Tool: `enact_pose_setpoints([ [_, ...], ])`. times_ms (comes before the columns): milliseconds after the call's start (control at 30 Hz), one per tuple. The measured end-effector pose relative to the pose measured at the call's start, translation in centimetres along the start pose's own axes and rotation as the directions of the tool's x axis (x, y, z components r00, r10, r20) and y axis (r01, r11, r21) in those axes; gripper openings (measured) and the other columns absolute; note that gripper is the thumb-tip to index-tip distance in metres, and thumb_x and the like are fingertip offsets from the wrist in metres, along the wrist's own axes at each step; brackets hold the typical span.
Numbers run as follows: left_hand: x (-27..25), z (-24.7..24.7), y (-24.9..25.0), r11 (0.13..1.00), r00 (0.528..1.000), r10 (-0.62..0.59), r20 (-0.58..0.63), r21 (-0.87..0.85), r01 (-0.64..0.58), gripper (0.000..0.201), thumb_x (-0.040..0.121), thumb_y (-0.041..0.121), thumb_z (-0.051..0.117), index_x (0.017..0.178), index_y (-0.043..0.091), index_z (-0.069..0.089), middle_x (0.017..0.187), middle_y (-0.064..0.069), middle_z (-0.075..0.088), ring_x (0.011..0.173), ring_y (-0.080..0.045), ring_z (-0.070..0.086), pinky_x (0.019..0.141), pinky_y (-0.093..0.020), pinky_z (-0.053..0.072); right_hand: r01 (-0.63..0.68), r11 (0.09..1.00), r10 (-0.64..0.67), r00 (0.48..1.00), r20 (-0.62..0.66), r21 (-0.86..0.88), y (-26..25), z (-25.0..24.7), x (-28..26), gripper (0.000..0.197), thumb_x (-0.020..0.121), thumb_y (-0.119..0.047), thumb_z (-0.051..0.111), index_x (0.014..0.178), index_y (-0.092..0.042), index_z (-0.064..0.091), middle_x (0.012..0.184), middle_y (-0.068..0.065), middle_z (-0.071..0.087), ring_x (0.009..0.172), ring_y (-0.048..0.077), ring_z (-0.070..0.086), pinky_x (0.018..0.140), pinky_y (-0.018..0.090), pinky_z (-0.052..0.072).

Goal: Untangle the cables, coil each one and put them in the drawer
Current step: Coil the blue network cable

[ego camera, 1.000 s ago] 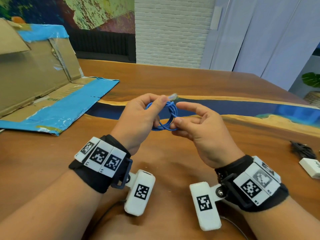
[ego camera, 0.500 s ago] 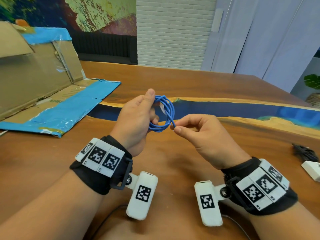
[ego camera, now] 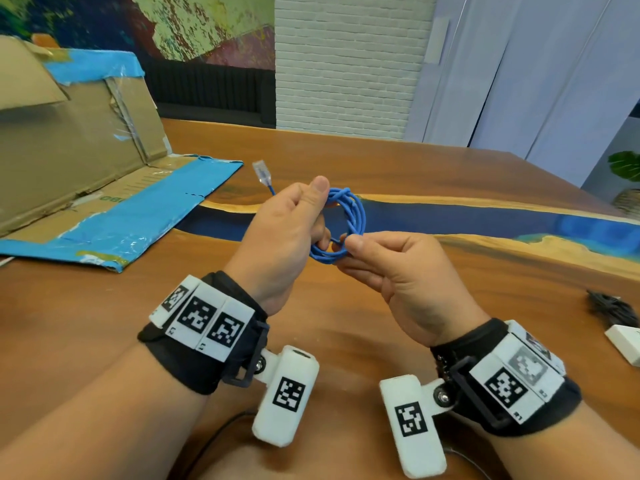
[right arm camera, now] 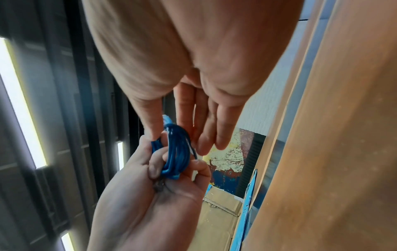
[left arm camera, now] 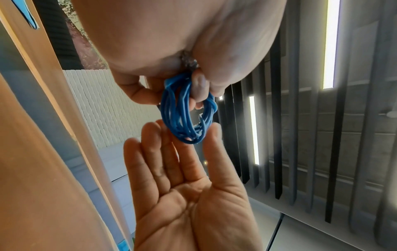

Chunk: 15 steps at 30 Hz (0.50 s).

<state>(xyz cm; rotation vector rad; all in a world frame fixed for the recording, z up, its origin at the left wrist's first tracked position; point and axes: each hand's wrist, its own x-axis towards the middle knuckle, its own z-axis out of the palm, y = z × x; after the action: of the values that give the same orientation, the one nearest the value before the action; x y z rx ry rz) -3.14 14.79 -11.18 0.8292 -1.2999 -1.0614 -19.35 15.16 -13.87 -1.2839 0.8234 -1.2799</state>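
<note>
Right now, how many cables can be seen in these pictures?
2: a coiled blue cable gripped by the left hand and pinched by the right hand; a black bundled cable at the table's right edge. Others may be hidden.

both hands (ego camera: 284, 233) (ego camera: 401, 271) raised, fingertips together

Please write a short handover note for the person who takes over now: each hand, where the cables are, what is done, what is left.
Left hand: grips the blue cable coil, thumb on top.
Right hand: pinches the coil's lower edge; other fingers straight.
Blue cable: coiled, held above the table; one plug end sticks out past the left hand.
Black cable: at the table's right edge, beside a white adapter.
Left: secure the loose end, handle the black cable, store both. No drawer in view.
</note>
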Motion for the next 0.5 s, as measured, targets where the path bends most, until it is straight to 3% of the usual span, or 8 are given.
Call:
enact_pose_setpoints([
  [133,0.1,0.2,-0.5,0.999,1.000,-0.014,0.012,0.040,0.013,0.046,0.107,0.038,0.043,0.102,-0.006,0.054,0.054,0.005,0.036,0.055,-0.013,0.040,0.067,-0.034,0.040,0.038,0.996,-0.045,0.996,-0.082,-0.081,0.7,0.3,0.2,0.014,0.087,-0.010,0.075,0.095,0.001,0.077,0.096,0.025,0.076,0.091,0.033,0.075,0.085,0.037,0.061],
  [200,0.1,0.2,-0.7,0.999,1.000,-0.019,0.002,0.051,0.019,0.050,0.106,0.038,0.045,0.110,-0.011,0.053,0.055,0.004,0.037,0.056,-0.013,0.042,0.066,-0.033,0.039,0.008,0.999,-0.013,0.996,-0.092,-0.054,0.7,0.4,0.2,0.010,0.089,-0.008,0.073,0.094,0.001,0.076,0.099,0.027,0.075,0.093,0.036,0.074,0.085,0.038,0.061],
  [300,0.2,0.0,-1.0,0.997,1.000,-0.002,-0.001,0.077,0.002,0.031,0.104,0.033,0.053,0.100,0.005,0.065,0.061,0.004,0.044,0.060,-0.011,0.043,0.063,-0.027,0.039,-0.017,0.999,0.020,0.994,-0.103,0.027,0.5,0.6,0.1,0.005,0.090,-0.004,0.071,0.094,-0.003,0.074,0.100,0.026,0.075,0.096,0.037,0.074,0.086,0.040,0.060],
  [367,0.3,-0.1,-1.2,0.994,1.000,0.007,-0.018,0.105,-0.005,0.021,0.102,0.030,0.056,0.097,0.014,0.069,0.066,0.009,0.052,0.064,-0.008,0.046,0.062,-0.021,0.040,0.007,0.997,0.001,0.994,-0.111,0.075,0.3,0.7,0.0,0.014,0.089,-0.001,0.070,0.102,-0.006,0.068,0.098,0.021,0.077,0.094,0.034,0.076,0.085,0.039,0.061],
  [500,0.7,-0.6,-1.5,0.995,0.998,0.035,-0.059,0.099,-0.029,0.021,0.099,0.028,0.062,0.100,0.013,0.076,0.075,0.008,0.065,0.066,0.000,0.054,0.061,-0.012,0.043,0.109,0.989,-0.098,0.989,-0.109,0.103,0.0,1.2,-0.1,0.025,0.091,0.003,0.066,0.112,-0.010,0.060,0.091,0.018,0.078,0.086,0.029,0.077,0.078,0.034,0.061],
])
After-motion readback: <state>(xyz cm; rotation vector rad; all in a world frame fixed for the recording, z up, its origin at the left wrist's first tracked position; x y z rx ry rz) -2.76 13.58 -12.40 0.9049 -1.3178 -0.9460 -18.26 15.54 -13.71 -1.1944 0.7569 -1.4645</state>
